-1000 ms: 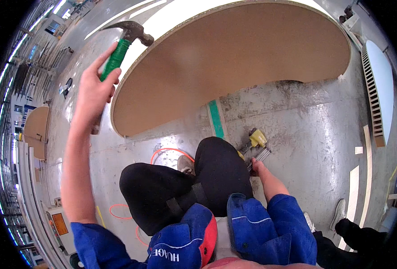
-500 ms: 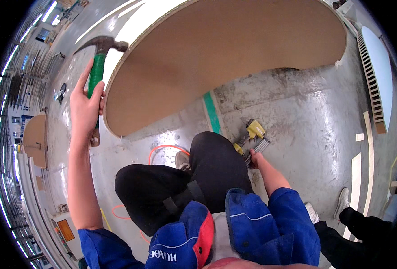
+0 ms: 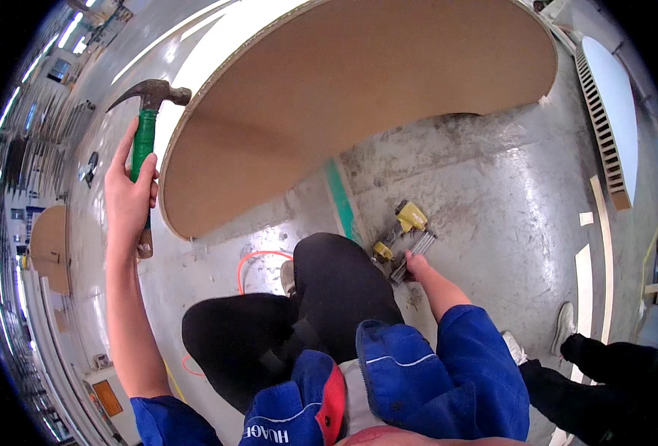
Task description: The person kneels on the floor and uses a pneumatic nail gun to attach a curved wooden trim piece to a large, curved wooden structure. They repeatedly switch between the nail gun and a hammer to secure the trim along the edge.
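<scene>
My left hand [image 3: 127,197] is raised and wrapped around the green grip of a claw hammer [image 3: 144,137], with the index finger stretched along the handle. The hammer stands upright, head up, beside the left edge of a large brown curved board [image 3: 344,82]. Low on the right, my right hand [image 3: 418,266] is closed on the grey metal part of a yellow and grey nail gun [image 3: 412,217] near the floor, beside my knee. Part of that hand's grip is hidden, and I cannot tell whether the gun rests on the concrete.
An orange hose [image 3: 251,256] curls near my foot. To the right stand a white-topped curved panel [image 3: 617,119] with slatted edge and long pale strips [image 3: 584,290]. Another person's legs [image 3: 574,386] are at lower right. Green tape [image 3: 340,201] marks the floor.
The whole view has shifted a little, so most things sit lower and further left. My left hand has come down slightly with the hammer. The right hand keeps its hold on the nail gun.
</scene>
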Demonstrator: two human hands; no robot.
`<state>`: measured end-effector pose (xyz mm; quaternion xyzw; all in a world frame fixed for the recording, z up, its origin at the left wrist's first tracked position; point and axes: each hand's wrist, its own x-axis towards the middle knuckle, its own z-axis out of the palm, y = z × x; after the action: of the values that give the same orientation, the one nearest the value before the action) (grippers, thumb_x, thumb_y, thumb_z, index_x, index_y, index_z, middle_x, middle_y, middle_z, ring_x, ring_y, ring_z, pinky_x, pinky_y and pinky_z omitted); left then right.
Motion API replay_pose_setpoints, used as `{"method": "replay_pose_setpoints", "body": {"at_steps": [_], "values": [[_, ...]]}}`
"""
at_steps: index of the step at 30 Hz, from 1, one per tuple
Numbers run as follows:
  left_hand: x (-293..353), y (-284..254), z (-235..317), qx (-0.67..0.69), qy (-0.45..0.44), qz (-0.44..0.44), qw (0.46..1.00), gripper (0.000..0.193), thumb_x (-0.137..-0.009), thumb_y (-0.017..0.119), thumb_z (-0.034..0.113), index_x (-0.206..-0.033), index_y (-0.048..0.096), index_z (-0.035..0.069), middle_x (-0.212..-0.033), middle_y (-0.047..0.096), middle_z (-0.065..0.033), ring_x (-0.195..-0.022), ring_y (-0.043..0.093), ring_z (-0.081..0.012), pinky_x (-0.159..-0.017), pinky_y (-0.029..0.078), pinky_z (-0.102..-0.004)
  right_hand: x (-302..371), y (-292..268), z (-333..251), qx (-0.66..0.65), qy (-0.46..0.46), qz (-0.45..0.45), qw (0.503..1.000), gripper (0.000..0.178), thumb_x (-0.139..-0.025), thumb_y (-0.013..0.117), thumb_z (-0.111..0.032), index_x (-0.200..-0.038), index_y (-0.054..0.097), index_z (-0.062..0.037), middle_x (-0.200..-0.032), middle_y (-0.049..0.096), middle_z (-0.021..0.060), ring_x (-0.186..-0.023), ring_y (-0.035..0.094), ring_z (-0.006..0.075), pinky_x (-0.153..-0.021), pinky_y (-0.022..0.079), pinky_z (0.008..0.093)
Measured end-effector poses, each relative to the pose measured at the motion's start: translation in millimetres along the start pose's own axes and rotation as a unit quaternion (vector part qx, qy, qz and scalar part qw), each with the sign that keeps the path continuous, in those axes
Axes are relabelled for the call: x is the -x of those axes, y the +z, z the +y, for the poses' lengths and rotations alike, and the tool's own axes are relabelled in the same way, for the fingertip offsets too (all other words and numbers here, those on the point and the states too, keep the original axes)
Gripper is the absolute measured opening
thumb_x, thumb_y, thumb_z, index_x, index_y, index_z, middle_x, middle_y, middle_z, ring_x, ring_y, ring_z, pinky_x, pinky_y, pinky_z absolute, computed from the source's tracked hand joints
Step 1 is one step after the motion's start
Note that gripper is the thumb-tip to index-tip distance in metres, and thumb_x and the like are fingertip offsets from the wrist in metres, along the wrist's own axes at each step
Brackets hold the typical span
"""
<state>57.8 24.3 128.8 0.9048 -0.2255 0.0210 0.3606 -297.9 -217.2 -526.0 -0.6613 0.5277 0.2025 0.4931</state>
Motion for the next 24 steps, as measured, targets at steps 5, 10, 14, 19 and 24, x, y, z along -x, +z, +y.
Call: {"method": "replay_pose_setpoints", "body": {"at_steps": [5, 10, 14, 19, 24], "values": [[-5, 13, -14, 0.008, 0.052, 0.014, 0.999, 0.056, -0.097, 0.059, 0.01, -0.149, 0.043, 0.019, -0.069, 0.052, 0.0023, -0.051, 0.044, -0.0031, -0.043, 0.036, -0.0209, 2, -20, 11, -0.001, 0.037, 0.058, 0.998, 0.069, -0.095, 0.053, -0.054, -0.115, 0.058, 0.012, -0.098, 0.066, 0.026, -0.082, 0.067, 0.0403, -0.064, 0.056, 0.0516], [3, 32, -49, 0.064, 0.106, 0.051, 0.991, 0.057, -0.096, 0.06, 0.007, -0.149, 0.042, 0.016, -0.07, 0.052, 0.0035, -0.054, 0.045, -0.0026, -0.045, 0.036, -0.0205, 29, -27, -4, -0.048, 0.082, 0.097, 0.991, 0.069, -0.089, 0.062, -0.053, -0.11, 0.059, 0.0124, -0.097, 0.067, 0.0253, -0.082, 0.068, 0.0377, -0.067, 0.055, 0.0509], [28, 79, -137, 0.127, 0.162, 0.008, 0.978, 0.06, -0.092, 0.064, 0.006, -0.147, 0.043, 0.008, -0.103, 0.056, -0.005, -0.08, 0.054, -0.0113, -0.067, 0.043, -0.0267, 60, -35, -11, -0.049, 0.046, 0.205, 0.976, 0.06, -0.083, 0.072, -0.045, -0.1, 0.063, 0.0125, -0.093, 0.068, 0.0225, -0.082, 0.068, 0.0329, -0.064, 0.054, 0.0476], [85, 183, -248, 0.087, 0.05, -0.309, 0.946, 0.059, -0.085, 0.068, 0.01, -0.142, 0.05, 0.008, -0.132, 0.06, -0.0195, -0.117, 0.061, -0.0284, -0.098, 0.048, -0.0396, 112, -41, -39, -0.187, 0.016, 0.278, 0.942, 0.03, -0.078, 0.072, -0.022, -0.08, 0.064, 0.0072, -0.075, 0.066, 0.0132, -0.066, 0.063, 0.0195, -0.054, 0.048, 0.0404], [128, 279, -343, 0.077, 0.024, -0.41, 0.908, 0.058, -0.083, 0.068, 0.015, -0.138, 0.053, 0.01, -0.124, 0.062, -0.0246, -0.113, 0.062, -0.0388, -0.097, 0.049, -0.0414, 183, -49, -88, -0.375, -0.033, 0.218, 0.9, 0.009, -0.077, 0.065, -0.005, -0.073, 0.058, -0.0013, -0.063, 0.058, 0.0077, -0.052, 0.058, 0.0167, -0.048, 0.049, 0.0341]]}}
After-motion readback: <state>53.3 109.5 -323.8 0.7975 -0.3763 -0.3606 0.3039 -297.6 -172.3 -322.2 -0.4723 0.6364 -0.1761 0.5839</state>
